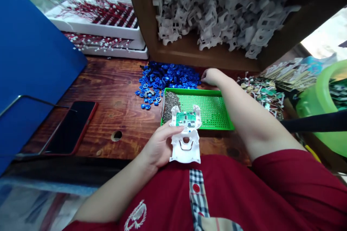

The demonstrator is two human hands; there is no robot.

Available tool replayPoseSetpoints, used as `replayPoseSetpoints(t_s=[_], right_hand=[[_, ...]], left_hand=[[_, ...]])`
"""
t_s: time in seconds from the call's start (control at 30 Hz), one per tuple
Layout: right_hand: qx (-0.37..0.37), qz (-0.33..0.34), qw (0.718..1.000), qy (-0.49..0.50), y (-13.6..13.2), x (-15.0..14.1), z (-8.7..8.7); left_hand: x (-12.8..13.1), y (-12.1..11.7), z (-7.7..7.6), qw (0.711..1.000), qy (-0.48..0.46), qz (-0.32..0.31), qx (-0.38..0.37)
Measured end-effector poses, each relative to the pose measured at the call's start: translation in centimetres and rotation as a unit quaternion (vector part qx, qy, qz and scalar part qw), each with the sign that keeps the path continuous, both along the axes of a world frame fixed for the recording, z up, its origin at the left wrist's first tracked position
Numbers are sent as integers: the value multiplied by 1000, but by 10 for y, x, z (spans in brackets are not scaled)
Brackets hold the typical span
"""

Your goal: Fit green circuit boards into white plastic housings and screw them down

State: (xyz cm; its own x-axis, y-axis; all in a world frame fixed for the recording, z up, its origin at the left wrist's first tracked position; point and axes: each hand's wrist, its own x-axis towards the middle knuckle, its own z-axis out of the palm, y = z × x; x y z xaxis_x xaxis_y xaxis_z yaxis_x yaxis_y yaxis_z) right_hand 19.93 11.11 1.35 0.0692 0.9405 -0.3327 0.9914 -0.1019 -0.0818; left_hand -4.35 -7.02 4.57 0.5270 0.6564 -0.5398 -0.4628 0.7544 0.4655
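Note:
In my left hand is a white plastic housing, gripped by its left side with the thumb across it. A green circuit board sits in its upper part. My right hand reaches past the green tray, at the right edge of a pile of small blue plastic parts. Its fingers are bent together, and whatever is between them is hidden. Under the right forearm lies the green perforated tray, with many small metal screws heaped at its left end.
Behind, a brown box holds white plastic shells. White trays carry red wires at back left. A phone lies left, beside a blue panel. Wired boards and a light green basket stand right.

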Motion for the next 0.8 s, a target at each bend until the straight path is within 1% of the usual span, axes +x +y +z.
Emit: replayPoseSetpoints(t_s=[0.07,0.17,0.3,0.4,0.5,0.57,0.63,0.67,0.73,0.8], right_hand=[[-4,-3,1000,-12,-2,2,-2],[0,-10,1000,-18,-9,3,-4],[20,-23,999,-19,-15,-2,-3],[62,-36,997,-16,-18,-8,5],[130,-48,990,-6,-33,-14,23],[196,-40,979,31,-55,-20,36],[282,-25,949,138,-86,-28,48],[299,-19,934,196,-105,-33,52],[287,-12,905,314,-143,-44,58],[238,11,889,391,-177,-55,60]], left_hand=[[-1,-1,-1,999,-21,11,23],[-1,-2,-2,997,-43,6,61],[-1,-5,-4,994,-32,-6,101],[-2,-8,-5,991,-14,-3,136],[-3,-11,-7,989,-1,-14,151],[-2,-11,-8,988,12,-17,152],[-1,-10,-9,988,23,-14,154],[0,-10,-9,988,27,-12,155],[3,-9,-8,987,27,-6,156],[5,-8,-8,988,22,5,155]])
